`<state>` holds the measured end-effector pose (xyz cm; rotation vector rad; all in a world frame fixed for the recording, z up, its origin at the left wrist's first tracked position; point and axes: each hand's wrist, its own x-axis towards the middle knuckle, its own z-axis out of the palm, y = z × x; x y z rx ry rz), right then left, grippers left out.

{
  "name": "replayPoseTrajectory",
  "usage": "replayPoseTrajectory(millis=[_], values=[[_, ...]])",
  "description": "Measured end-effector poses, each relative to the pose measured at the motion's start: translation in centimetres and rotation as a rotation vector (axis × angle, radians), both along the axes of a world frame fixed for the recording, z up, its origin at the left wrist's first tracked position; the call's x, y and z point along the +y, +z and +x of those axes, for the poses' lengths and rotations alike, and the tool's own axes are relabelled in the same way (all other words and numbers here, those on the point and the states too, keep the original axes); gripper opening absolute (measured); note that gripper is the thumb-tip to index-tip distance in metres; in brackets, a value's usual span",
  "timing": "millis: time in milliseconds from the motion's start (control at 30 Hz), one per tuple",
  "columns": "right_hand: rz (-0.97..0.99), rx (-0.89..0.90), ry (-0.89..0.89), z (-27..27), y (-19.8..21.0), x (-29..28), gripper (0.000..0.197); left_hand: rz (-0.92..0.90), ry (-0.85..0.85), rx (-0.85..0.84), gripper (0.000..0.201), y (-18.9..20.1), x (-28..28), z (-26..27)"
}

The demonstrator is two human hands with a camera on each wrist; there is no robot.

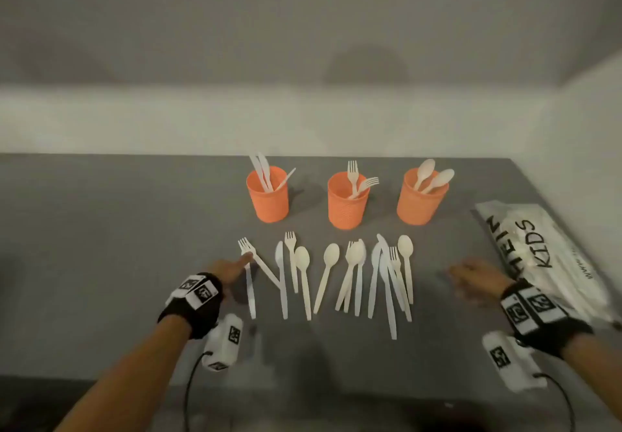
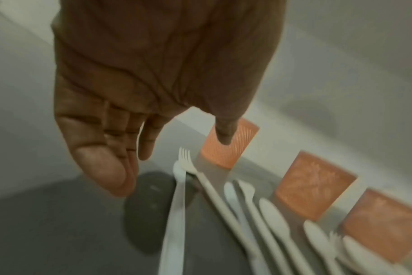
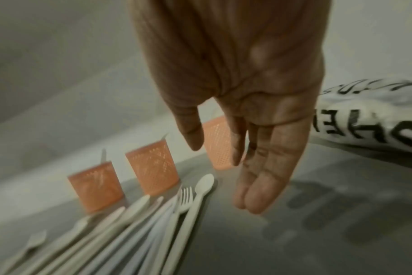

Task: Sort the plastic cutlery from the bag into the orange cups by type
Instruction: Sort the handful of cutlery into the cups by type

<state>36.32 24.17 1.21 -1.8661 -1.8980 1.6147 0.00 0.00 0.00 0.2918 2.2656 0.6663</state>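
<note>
Three orange cups stand in a row: the left cup (image 1: 267, 194) holds knives, the middle cup (image 1: 347, 200) forks, the right cup (image 1: 421, 196) spoons. Several loose white forks, knives and spoons (image 1: 336, 276) lie side by side in front of them. My left hand (image 1: 232, 268) is open, fingers straight, its fingertip by the leftmost fork (image 1: 250, 256) and knife (image 2: 176, 210). My right hand (image 1: 471, 275) hovers open to the right of the cutlery, near the outermost spoon (image 3: 201, 188), holding nothing.
A white plastic bag (image 1: 545, 256) with black lettering lies at the table's right edge, close to my right wrist. The grey table (image 1: 101, 229) meets a pale wall behind the cups. Cables trail from both wrist cameras at the near edge.
</note>
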Motion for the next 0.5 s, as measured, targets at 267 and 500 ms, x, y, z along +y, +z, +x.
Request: replayPoseTrajectory(millis=[267,500], values=[[0.116,-0.250,0.143,-5.2,-2.9,0.0,0.046,-0.176,-0.166,0.301,0.068,-4.1,4.4,0.3],[0.123,-0.311,0.282,-6.2,-2.1,-1.3,0.063,-0.193,-0.330,0.284,0.039,-3.3,3.1,1.4]])
